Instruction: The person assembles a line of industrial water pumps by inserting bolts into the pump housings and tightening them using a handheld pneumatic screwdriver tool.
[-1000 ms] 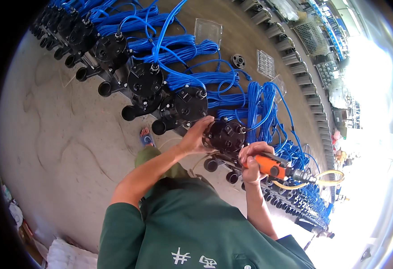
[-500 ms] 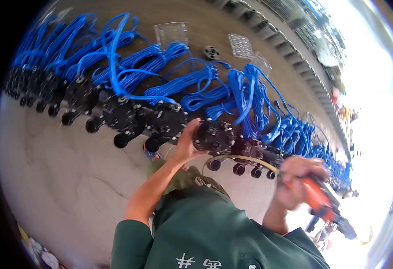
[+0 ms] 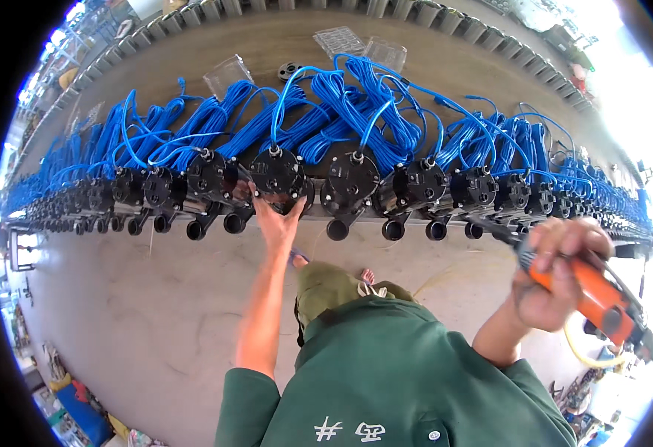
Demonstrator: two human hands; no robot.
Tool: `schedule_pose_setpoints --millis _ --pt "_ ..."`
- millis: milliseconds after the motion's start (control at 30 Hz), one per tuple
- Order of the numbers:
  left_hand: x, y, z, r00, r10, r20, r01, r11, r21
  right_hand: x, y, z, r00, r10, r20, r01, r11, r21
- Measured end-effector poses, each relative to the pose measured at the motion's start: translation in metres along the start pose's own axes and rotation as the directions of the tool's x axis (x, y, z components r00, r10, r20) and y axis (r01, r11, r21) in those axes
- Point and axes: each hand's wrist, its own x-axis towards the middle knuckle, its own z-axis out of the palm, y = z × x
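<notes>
A long row of black round pump-like units with blue coiled cables runs along a bench edge. My left hand (image 3: 277,221) reaches up and grips one black unit (image 3: 276,173) near the middle of the row from below. My right hand (image 3: 554,272) is drawn back at the right, closed around an orange powered screwdriver (image 3: 593,294) whose tip points toward the row. A neighbouring black unit (image 3: 349,182) stands just right of the held one.
Bundles of blue cable (image 3: 341,112) lie behind the units on the brown bench (image 3: 446,71). Clear plastic trays (image 3: 339,39) sit farther back. A yellow hose (image 3: 587,354) trails from the tool. Grey concrete floor (image 3: 118,313) lies below, with clutter at the lower left.
The view has swung left along the row. My right hand with the orange tool has pulled away from the units to the right. My left hand has shifted to another black unit.
</notes>
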Motion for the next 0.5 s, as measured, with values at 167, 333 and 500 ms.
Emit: schedule_pose_setpoints --millis 167,333,500 --pt "-0.070 0.016 0.028 0.975 -0.197 0.103 0.216 0.946 -0.243 -0.022 0.027 0.014 0.967 0.243 0.075 -0.250 0.963 0.102" --pt "-0.057 0.022 0.066 0.992 0.015 0.124 0.003 0.990 -0.138 -0.025 0.045 0.046 0.897 0.421 0.134 -0.439 0.881 0.175" --pt "-0.059 0.019 0.064 0.996 0.062 0.064 -0.047 0.974 -0.220 -0.028 0.079 0.081 0.833 0.467 0.298 -0.521 0.843 0.136"
